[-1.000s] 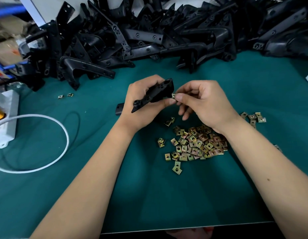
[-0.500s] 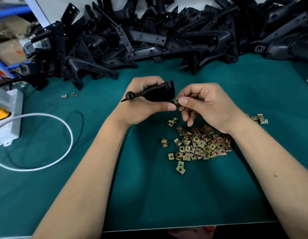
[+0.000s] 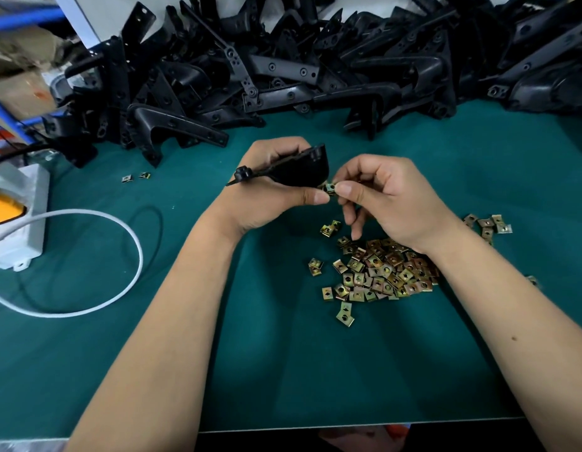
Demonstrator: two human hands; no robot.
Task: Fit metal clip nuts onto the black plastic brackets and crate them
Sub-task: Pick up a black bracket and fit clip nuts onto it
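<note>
above the loose heap of brass-coloured metal clip nuts (image 3: 386, 270), the left hand (image 3: 267, 190) grips a black plastic bracket (image 3: 296, 171) while the right hand (image 3: 387, 200) pinches one clip nut (image 3: 330, 188) at its edge, with the black bracket pile (image 3: 283, 70) beyond apparently unfitted and no crate in view.

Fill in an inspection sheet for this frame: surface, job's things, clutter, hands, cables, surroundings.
Surface: green mat over the bench.
Job's things: held bracket; clip nut at its lower edge; loose nut pile near the right wrist; bracket heap along the back.
Clutter: two stray nuts at left.
Hands: left hand grips the bracket; right hand pinches the clip nut.
Cables: white cable looped; black cable beside it.
Surroundings: white box with an orange part; cardboard far left. Crate: nothing seen.
</note>
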